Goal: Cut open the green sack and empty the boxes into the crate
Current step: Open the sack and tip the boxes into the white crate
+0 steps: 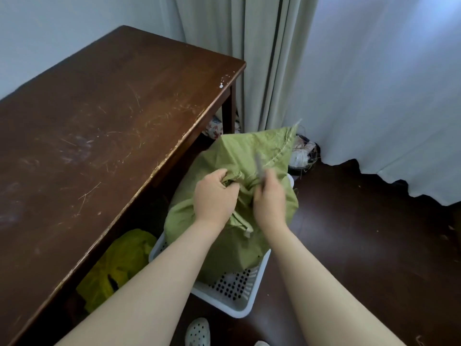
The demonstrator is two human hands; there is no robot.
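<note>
One green sack (232,171) stood in one white perforated crate (239,295) on the dark floor (361,233), just beside the long front edge of the one brown table (99,121), and it filled most of the crate so that only the near wall and near corners showed bare. Two bare hands worked at its bunched top. The left hand (214,196) had its fingers curled tight, gripping a gathered fold of the sack cloth. The right hand (269,198) was closed around one thin grey tool (259,168), blurred, whose tip pointed up against the cloth near the stitched seam; whether it was a blade could not be told. No box could be counted, the sack hiding its contents. One yellow-green bag (119,265) lay under the table, near the crate's left wall. One spotted slipper (198,332) showed fully at the bottom edge, with the tip of a second beside it. Pale curtains (249,58) hung behind
</note>
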